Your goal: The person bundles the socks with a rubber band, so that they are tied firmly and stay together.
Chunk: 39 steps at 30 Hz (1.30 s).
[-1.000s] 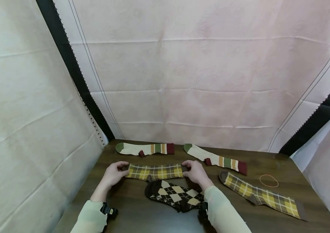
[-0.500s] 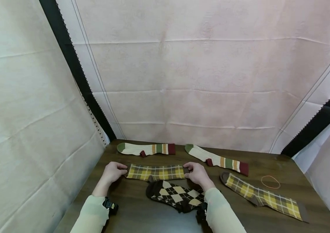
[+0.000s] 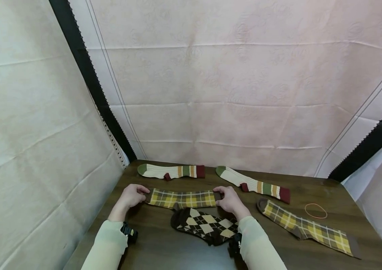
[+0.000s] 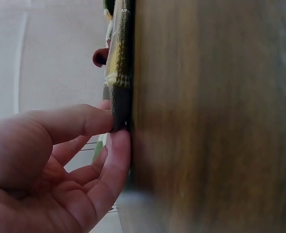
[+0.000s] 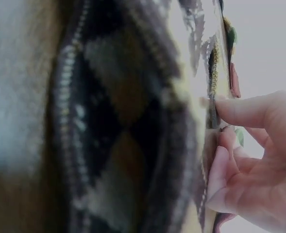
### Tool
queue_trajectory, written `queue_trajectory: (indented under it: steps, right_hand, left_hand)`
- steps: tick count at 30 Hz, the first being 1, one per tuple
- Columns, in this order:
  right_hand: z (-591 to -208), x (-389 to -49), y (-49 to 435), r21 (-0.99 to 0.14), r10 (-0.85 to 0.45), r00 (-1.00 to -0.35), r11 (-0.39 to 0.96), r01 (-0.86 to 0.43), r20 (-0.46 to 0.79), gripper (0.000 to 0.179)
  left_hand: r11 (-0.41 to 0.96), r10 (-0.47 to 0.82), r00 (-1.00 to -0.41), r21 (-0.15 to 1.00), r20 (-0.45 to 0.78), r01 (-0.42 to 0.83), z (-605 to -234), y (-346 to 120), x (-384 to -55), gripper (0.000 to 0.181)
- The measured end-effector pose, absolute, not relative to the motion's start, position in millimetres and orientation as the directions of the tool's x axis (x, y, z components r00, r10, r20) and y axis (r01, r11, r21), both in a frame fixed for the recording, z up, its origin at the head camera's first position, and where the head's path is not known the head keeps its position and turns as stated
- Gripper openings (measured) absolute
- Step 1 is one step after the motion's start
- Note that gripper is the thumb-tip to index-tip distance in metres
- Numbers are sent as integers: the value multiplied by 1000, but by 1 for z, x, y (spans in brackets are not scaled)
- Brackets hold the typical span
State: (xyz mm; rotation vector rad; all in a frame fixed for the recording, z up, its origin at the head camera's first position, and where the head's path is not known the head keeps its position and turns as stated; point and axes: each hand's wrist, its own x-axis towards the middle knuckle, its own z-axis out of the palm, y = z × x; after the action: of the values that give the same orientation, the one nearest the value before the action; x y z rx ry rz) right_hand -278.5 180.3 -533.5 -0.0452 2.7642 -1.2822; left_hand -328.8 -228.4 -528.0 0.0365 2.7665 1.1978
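Observation:
A yellow-and-grey plaid sock (image 3: pixel 185 198) lies flat across the middle of the table, its dark heel toward me. My left hand (image 3: pixel 132 195) pinches its dark left end between thumb and fingertips; the left wrist view shows the thumb (image 4: pixel 84 121) on top of that edge. At the other end, my right hand (image 3: pixel 228 199) pinches the dark tip, with the thumb (image 5: pixel 249 109) over it and fingers beneath. Just in front lies a black, brown and cream argyle sock (image 3: pixel 205 226), partly hidden by the right wrist and looming blurred in the right wrist view.
Two cream socks with green toes and maroon cuffs lie along the back, one left (image 3: pixel 174 171), one right (image 3: pixel 251 183). A second plaid sock (image 3: pixel 307 227) slants on the right, beside a thin orange loop (image 3: pixel 315 211). Pale fabric walls (image 3: pixel 231 93) surround the wooden table (image 3: pixel 164 251).
Everything in the head view shifts slightly right. Both hands stay at the ends of the plaid sock, with a small shift of the left fingers there.

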Motion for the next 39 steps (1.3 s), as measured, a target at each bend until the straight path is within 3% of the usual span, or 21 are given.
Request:
queue_trajectory:
  steps: [7,15,28,39]
  right_hand:
    - [-535,-278,181,-754,-71,-989,655,54,-133,41]
    - [-534,-275,181,-738,-68,-991,674,42,-119,37]
    - [-534,-277,181,-673,-94,-994,739,-29,-60,31]
    - [-536,-277,186,-768,-101,-992,640,-10,-71,40]
  left_hand:
    - [674,66,-992,738,-111,-38,-530,-229,-329,28]
    - [698,54,-992,715,-113,-44,-536,-231,-331,11]
    - [715,48,-992,697,-113,-45,-537,-232,-335,11]
    - [691,45,-996,722,-82,-28,-536,-228,-331,12]
